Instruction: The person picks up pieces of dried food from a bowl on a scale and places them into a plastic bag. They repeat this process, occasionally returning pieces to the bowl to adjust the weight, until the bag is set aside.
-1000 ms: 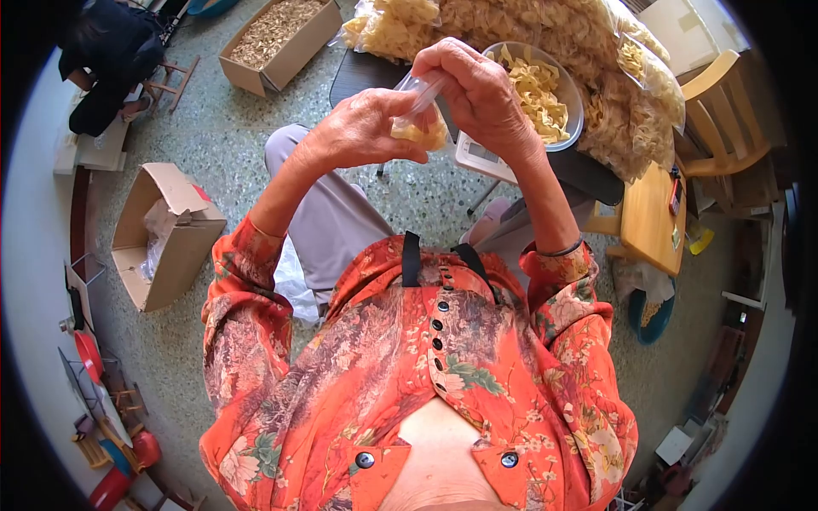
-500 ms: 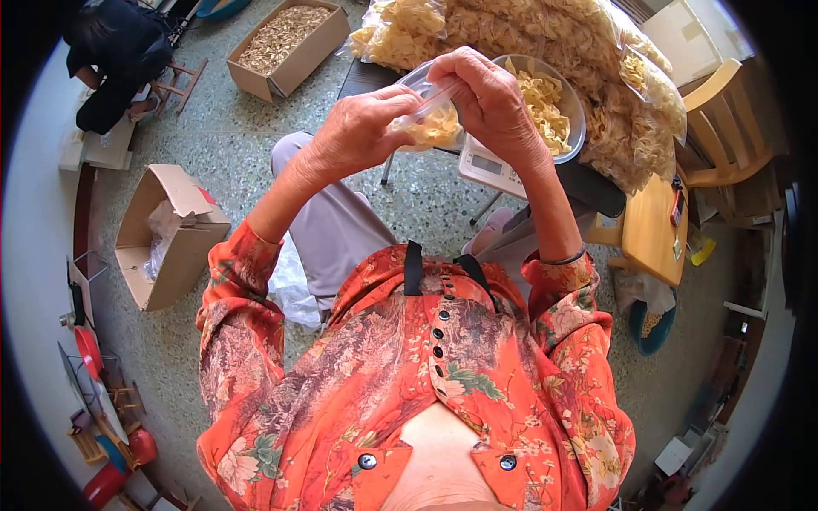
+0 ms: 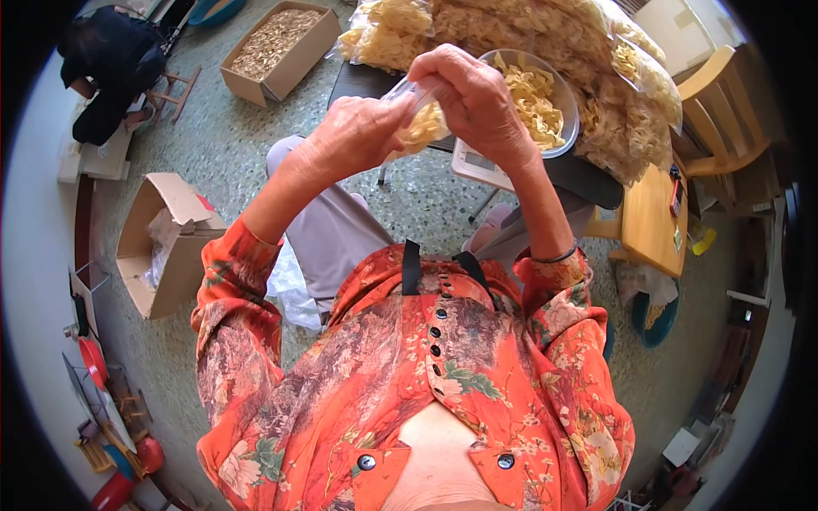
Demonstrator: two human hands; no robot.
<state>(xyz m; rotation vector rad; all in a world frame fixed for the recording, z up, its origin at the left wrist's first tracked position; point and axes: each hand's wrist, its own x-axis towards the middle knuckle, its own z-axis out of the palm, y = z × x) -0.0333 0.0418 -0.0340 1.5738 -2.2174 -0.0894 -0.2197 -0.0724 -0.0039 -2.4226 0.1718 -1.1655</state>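
Between my two hands is a clear plastic bag (image 3: 423, 128) with pale yellow dried slices in it. My left hand (image 3: 362, 132) pinches the bag's upper edge on the left side. On the other side my right hand (image 3: 477, 102) grips the same edge, its fingers bent over the top. Just beyond the right hand, a clear round bowl (image 3: 569, 128) holds more of the yellow dried slices (image 3: 532, 98). The bowl rests on a white scale (image 3: 479, 168), partly covered by my right forearm.
Filled bags of dried slices (image 3: 520, 34) are heaped behind the bowl. A cardboard box of brown pieces (image 3: 273, 47) stands on the floor, and an open carton (image 3: 162, 247) sits at left. A person (image 3: 111, 60) sits at the upper left. A wooden chair (image 3: 724, 128) stands at right.
Both hands have shifted slightly left with the bag and drawn closer along its edge. Less of the bag's top shows between the fingers. The view has tilted a little.
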